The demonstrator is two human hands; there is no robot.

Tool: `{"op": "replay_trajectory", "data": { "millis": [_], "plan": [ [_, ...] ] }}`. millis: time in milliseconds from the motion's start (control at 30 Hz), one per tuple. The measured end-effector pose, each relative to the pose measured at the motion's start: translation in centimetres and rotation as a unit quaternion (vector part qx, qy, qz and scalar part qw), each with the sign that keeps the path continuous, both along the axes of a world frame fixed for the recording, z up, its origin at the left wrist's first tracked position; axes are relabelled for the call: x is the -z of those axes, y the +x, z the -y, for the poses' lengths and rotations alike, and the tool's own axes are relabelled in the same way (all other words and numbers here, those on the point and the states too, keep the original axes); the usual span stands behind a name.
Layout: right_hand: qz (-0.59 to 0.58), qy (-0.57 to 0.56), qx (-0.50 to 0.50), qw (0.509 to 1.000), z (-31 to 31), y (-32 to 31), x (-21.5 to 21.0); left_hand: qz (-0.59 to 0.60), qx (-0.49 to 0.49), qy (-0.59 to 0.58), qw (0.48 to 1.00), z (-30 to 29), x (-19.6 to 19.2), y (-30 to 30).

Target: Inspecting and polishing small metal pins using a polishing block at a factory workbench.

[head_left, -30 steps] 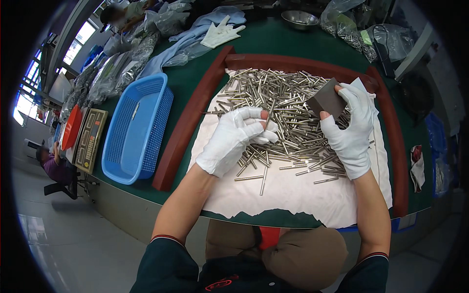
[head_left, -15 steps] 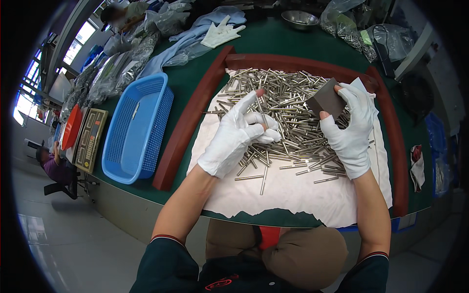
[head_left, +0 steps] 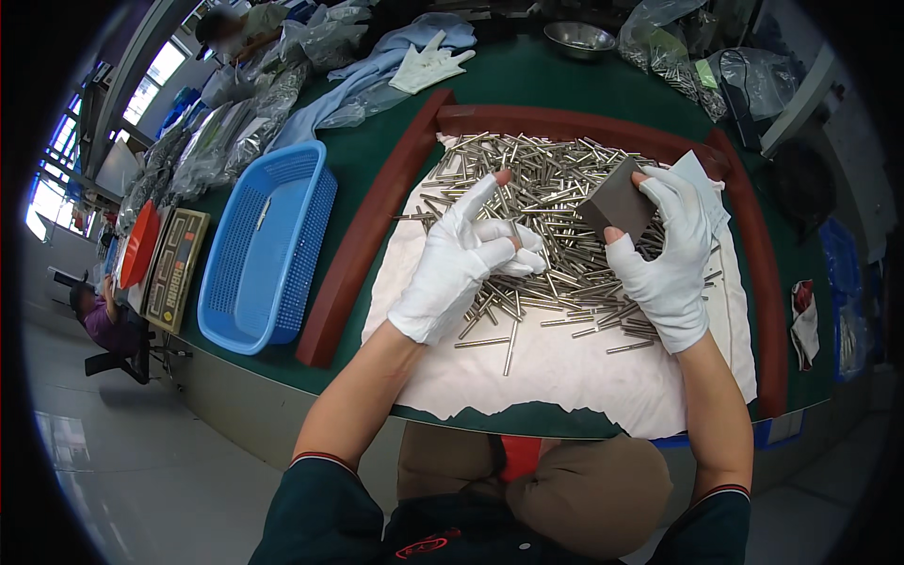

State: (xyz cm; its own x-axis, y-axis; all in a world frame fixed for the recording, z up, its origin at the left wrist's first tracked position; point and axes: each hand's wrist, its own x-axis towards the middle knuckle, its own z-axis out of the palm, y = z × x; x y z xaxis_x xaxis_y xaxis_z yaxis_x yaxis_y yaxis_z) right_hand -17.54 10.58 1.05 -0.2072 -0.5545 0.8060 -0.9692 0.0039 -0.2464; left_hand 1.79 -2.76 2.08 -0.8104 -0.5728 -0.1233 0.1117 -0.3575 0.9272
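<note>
My left hand (head_left: 447, 268), in a white glove with bare fingertips at index and thumb, is over the left side of a heap of metal pins (head_left: 556, 188). A slim pin (head_left: 509, 209) appears to span its raised index fingertip and thumb; the other fingers curl below. My right hand (head_left: 673, 259), gloved alike, grips a dark grey-brown rectangular block (head_left: 619, 200) between bare thumb and fingertips, above the heap's right side. The block is apart from my left hand. Under the heap lies a pale pink cloth (head_left: 565, 377).
A dark red wooden frame (head_left: 367, 245) borders the cloth on three sides. To its left stand a blue plastic basket (head_left: 315, 217) and a scale (head_left: 179, 268). A metal bowl (head_left: 578, 38), a spare white glove (head_left: 428, 66) and bagged parts lie at the back.
My right hand has shifted slightly left with the block, tilting it a little. My left hand stays nearly in place, moving slightly right.
</note>
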Motion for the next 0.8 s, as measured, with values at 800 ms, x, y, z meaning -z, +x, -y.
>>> {"op": "replay_trajectory", "data": {
  "millis": [800],
  "plan": [
    [0.101,0.005,-0.039,0.994,-0.1,0.9,0.6,0.074,0.011,-0.114,0.991,-0.7,0.4,-0.2]
  ]
}}
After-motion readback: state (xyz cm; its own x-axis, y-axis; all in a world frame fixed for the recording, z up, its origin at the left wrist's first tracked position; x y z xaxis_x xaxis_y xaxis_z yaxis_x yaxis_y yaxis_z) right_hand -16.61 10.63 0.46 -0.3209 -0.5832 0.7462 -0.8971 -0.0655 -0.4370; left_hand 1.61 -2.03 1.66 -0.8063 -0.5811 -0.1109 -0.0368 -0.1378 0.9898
